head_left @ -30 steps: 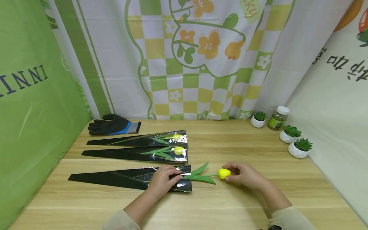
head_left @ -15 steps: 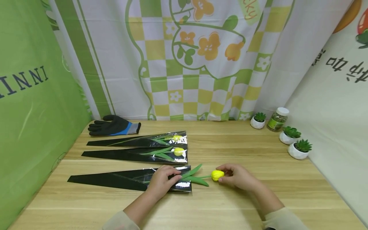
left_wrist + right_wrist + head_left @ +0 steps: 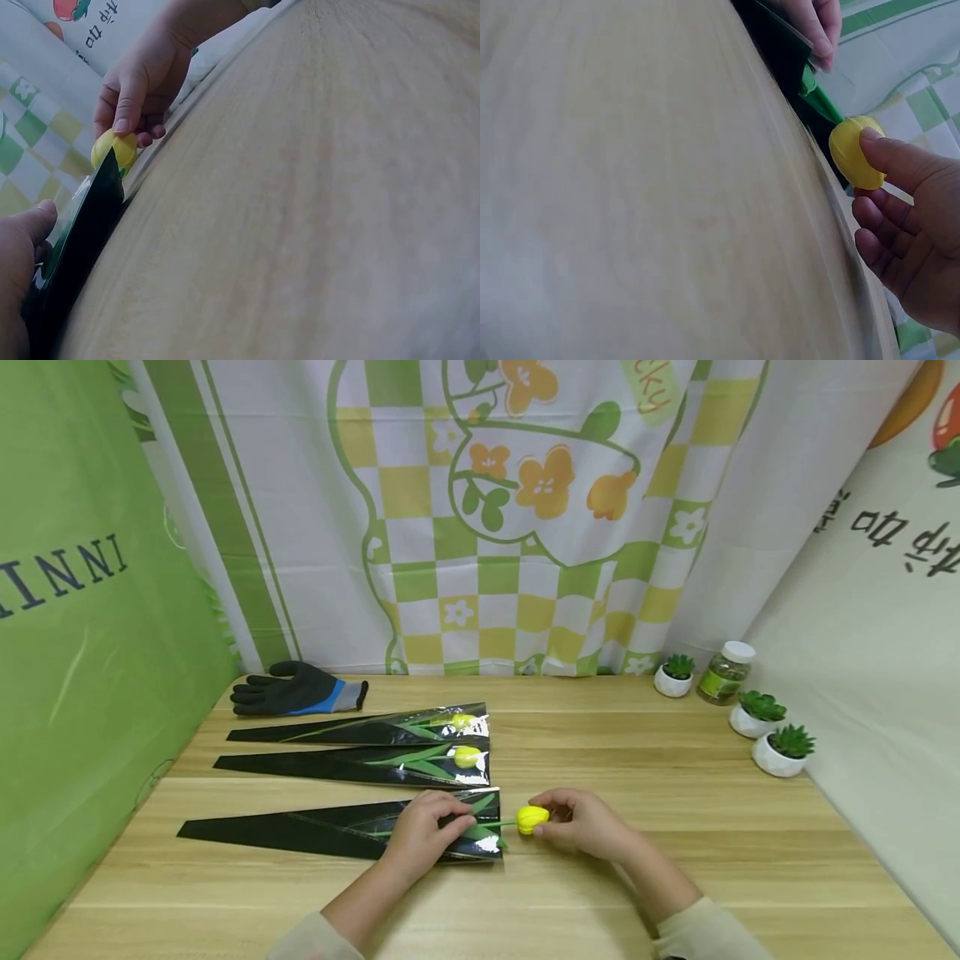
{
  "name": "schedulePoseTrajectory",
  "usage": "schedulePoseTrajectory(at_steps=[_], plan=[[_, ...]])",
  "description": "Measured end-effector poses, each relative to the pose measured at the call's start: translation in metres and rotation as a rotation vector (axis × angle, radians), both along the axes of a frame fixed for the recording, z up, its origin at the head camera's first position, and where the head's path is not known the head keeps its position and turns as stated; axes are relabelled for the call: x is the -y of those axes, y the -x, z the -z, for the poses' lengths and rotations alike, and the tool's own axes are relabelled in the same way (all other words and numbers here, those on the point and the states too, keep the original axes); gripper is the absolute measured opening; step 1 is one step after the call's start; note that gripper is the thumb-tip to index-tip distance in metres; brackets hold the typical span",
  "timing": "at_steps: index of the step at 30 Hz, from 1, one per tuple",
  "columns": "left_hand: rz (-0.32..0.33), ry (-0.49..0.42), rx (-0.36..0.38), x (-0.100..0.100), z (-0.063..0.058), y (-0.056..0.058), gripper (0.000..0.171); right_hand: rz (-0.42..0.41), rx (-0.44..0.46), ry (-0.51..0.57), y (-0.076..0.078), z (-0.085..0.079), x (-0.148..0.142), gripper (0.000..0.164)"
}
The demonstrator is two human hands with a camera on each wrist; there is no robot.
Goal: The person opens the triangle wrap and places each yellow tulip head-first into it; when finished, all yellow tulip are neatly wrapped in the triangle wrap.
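Note:
My right hand (image 3: 591,827) pinches a yellow artificial tulip (image 3: 532,820) by its bloom, thumb on one side and fingers on the other. The tulip's stem and most of its green leaves lie within the wide mouth of a black, clear-fronted flower sleeve (image 3: 300,837); the bloom is just outside. My left hand (image 3: 426,828) grips the sleeve near that mouth. In the left wrist view, the sleeve's dark back (image 3: 90,225) stands edge-on beside the left thumb. The right wrist view shows the thumb laid over the yellow bloom (image 3: 855,154), with its stem leading into the sleeve.
Behind lie two more sleeves, a nearer one (image 3: 300,763) and a farther one (image 3: 300,730), each with a yellow tulip inside. A black and blue work glove (image 3: 300,689) rests at the back left. Potted succulents (image 3: 780,756) and a lidded jar (image 3: 723,675) stand at the right.
My right hand has moved left with the tulip, sliding its leaves and stem farther into the sleeve. The left hand has stayed in place on the sleeve.

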State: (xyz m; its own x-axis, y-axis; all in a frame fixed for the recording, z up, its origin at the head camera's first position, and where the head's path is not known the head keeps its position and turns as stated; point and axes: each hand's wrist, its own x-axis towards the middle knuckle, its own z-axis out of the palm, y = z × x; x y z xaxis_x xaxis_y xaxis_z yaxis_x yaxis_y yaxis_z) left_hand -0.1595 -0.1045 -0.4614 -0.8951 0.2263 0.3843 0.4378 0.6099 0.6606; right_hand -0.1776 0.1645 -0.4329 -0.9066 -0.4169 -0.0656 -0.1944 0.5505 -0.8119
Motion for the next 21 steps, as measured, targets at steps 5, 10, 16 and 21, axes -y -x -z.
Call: schedulePoseTrajectory(at_steps=[5,10,16,21], plan=[[-0.005,-0.005,0.002,-0.001,-0.003,-0.002,0.012,-0.001,0.006,0.026,0.000,0.002,0.012,0.038],[-0.003,-0.020,-0.002,-0.001,-0.005,-0.002,0.013,-0.008,0.004,0.033,-0.001,0.004,0.022,0.035],[0.002,-0.029,-0.002,-0.002,-0.005,-0.001,0.014,-0.021,0.019,0.074,-0.001,0.005,0.030,0.033],[0.003,-0.036,-0.006,-0.002,-0.005,-0.002,0.013,-0.028,0.008,0.089,0.000,0.008,0.038,0.032]])
